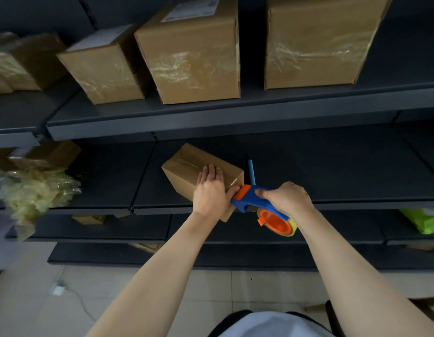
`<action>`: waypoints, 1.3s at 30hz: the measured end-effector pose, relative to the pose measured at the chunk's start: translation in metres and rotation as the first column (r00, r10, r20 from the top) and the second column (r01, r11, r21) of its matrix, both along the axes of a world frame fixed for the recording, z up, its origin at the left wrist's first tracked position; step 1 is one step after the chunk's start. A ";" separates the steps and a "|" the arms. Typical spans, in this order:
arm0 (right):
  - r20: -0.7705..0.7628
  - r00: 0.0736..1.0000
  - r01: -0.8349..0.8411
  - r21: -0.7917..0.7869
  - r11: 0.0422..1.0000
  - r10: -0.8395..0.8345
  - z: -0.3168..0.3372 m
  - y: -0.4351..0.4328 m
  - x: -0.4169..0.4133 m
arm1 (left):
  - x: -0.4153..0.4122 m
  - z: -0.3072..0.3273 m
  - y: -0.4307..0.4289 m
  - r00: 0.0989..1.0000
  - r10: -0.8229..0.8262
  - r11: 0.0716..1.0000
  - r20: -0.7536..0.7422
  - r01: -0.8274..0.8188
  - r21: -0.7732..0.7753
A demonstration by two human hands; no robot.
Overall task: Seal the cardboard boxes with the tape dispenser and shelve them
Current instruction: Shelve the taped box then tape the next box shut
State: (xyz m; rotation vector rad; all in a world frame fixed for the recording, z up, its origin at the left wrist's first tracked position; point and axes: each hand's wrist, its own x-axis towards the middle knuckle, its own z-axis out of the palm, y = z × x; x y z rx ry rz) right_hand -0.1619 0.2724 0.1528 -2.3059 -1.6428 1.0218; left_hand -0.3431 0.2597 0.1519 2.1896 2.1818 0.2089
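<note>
A small cardboard box lies on the dark middle shelf, its near end hanging over the shelf's front edge. My left hand presses flat on the box's top near end, thumb against the dispenser's nose. My right hand grips the handle of the blue and orange tape dispenser, whose orange nose touches the box's near right corner. Its tape roll hangs below my right wrist. A thin blue stick stands just behind the dispenser.
Several taped cardboard boxes stand on the upper shelf. A heap of crumpled clear plastic and a box sit at the left of the middle shelf. A green bag lies on a lower shelf at right. Tiled floor below.
</note>
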 end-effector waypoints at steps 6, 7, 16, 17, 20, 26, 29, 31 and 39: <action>-0.038 0.999 0.034 0.010 0.999 -0.034 -0.005 -0.005 0.000 | 0.004 0.004 0.002 0.997 0.033 0.999 0.070 -0.032 -0.020; -0.052 0.998 0.038 0.010 0.999 -0.038 -0.005 -0.006 0.001 | 0.003 0.005 0.002 0.996 0.038 0.999 0.085 -0.037 -0.018; -0.215 0.976 0.054 0.061 0.997 -0.040 0.010 -0.023 0.008 | -0.009 0.035 0.007 0.960 0.080 0.997 0.269 -0.072 -0.040; -0.213 0.976 0.060 0.088 0.994 -0.040 0.016 -0.023 0.008 | -0.013 0.042 0.009 0.946 0.091 0.996 0.313 -0.083 -0.038; -0.183 0.983 0.041 0.131 0.991 -0.016 0.032 -0.021 0.005 | -0.022 0.057 0.012 0.908 0.109 0.994 0.405 -0.091 -0.064; -0.127 0.992 0.003 0.199 0.980 0.023 0.063 -0.012 0.001 | -0.035 0.071 0.016 0.822 0.132 0.991 0.554 -0.117 -0.062; -0.101 0.994 -0.019 0.212 0.977 0.041 0.078 -0.007 -0.004 | -0.045 0.078 0.020 0.731 0.187 0.982 0.656 -0.137 -0.127; -0.077 0.995 -0.046 0.208 0.977 0.064 0.087 -0.005 -0.008 | -0.048 0.080 0.020 0.709 0.204 0.979 0.676 -0.137 -0.151; 0.053 0.992 -0.123 0.337 0.933 0.112 0.138 0.003 -0.023 | -0.067 0.095 0.020 0.435 0.260 0.965 0.862 -0.092 -0.244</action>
